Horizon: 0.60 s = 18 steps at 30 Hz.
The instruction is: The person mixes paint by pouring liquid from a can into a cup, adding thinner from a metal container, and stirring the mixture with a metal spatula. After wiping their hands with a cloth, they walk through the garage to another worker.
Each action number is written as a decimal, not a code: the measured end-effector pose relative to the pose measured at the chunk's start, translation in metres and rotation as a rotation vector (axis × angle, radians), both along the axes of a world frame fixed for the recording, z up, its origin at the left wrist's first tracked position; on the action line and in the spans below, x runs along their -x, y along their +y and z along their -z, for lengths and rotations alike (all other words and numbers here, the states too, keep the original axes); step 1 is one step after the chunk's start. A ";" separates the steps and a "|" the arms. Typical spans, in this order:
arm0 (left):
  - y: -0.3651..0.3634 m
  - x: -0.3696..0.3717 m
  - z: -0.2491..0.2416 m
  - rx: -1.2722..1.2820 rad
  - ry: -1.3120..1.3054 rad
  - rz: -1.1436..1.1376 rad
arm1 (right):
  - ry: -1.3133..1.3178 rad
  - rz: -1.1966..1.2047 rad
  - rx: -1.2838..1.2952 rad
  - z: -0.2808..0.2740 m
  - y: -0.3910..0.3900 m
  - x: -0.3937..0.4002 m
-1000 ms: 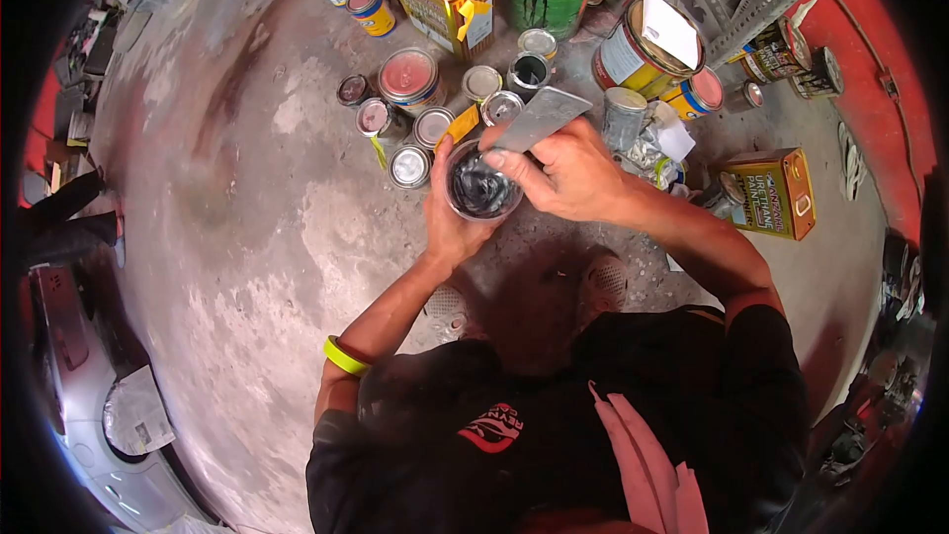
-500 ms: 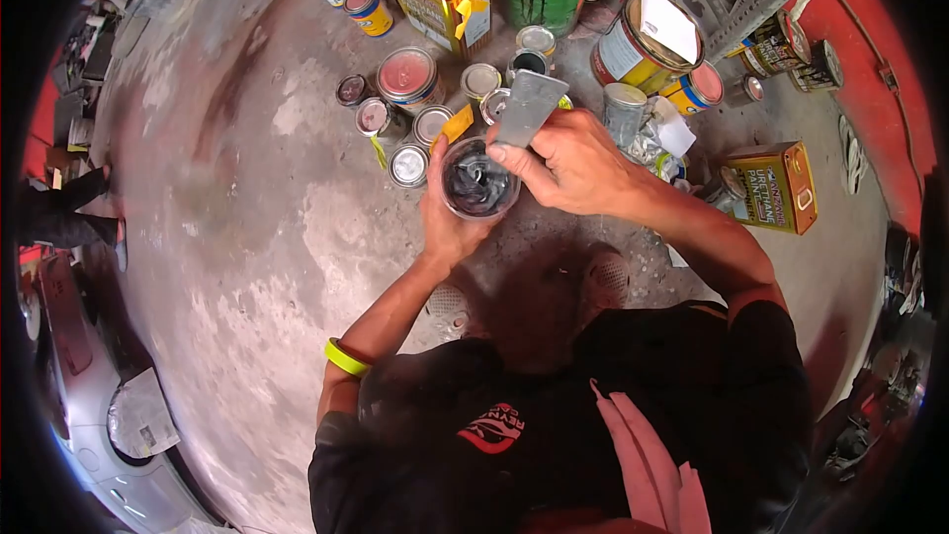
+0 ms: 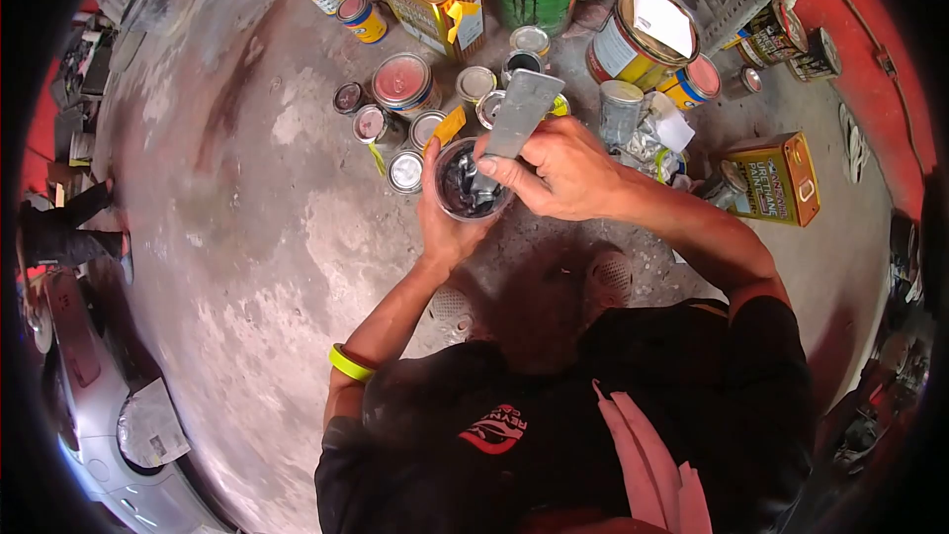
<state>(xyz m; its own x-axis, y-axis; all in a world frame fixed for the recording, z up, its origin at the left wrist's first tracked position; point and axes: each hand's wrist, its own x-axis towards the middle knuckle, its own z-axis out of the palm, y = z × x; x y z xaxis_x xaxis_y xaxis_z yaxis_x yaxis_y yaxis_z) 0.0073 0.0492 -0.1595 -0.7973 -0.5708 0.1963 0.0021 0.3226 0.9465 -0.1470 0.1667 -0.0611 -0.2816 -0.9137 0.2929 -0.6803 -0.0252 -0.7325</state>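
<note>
Left hand (image 3: 442,227) is gripping the small clear cup of dark grey paint (image 3: 468,181) above the concrete floor, right hand (image 3: 563,173) fingers pinching the flat grey metal scraper (image 3: 513,119) dipping inside; hard stirring risks slopping paint over the rim.

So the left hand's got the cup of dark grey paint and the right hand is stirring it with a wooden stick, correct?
Not quite. The head view shows the right hand working a flat metal scraper, not a wooden stick, in the cup of dark grey paint. The left hand does hold the cup.
</note>
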 end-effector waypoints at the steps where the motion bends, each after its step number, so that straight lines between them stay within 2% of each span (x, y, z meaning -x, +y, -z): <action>1: 0.000 -0.001 0.000 0.014 -0.020 -0.007 | -0.002 -0.002 0.000 0.002 -0.001 0.001; 3: 0.001 -0.002 0.000 0.026 -0.042 -0.017 | 0.129 0.090 0.167 0.007 -0.005 0.004; 5: 0.000 0.000 0.000 0.030 -0.049 -0.023 | 0.113 0.102 0.184 0.019 -0.006 0.006; 8: -0.005 0.003 0.003 0.032 0.006 -0.038 | -0.017 0.192 0.043 0.031 -0.005 0.009; 10: -0.007 0.002 0.003 0.010 -0.028 -0.037 | -0.361 0.348 -0.038 0.031 -0.006 0.009; 11: -0.007 0.001 0.003 -0.013 -0.061 -0.032 | -0.357 0.333 -0.042 0.029 -0.006 0.012; 13: -0.009 0.000 0.000 0.032 -0.103 -0.054 | -0.602 0.447 0.012 0.026 -0.007 0.023; 15: -0.011 0.000 0.001 0.071 -0.140 -0.087 | -0.612 0.464 0.032 0.021 -0.003 0.039; 17: -0.014 -0.002 0.007 0.099 -0.126 -0.075 | -0.510 0.554 -0.035 0.014 0.004 0.054; 18: -0.016 -0.002 0.007 0.092 -0.135 -0.081 | -0.572 0.543 0.025 0.009 0.006 0.056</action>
<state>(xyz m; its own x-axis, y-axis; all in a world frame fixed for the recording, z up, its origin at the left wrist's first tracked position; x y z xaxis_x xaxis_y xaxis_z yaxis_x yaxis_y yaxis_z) 0.0095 0.0336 -0.1666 -0.7724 -0.6185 0.1445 -0.1527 0.4016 0.9030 -0.2029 0.1725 -0.0697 -0.7995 -0.6005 -0.0135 -0.1201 0.1818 -0.9760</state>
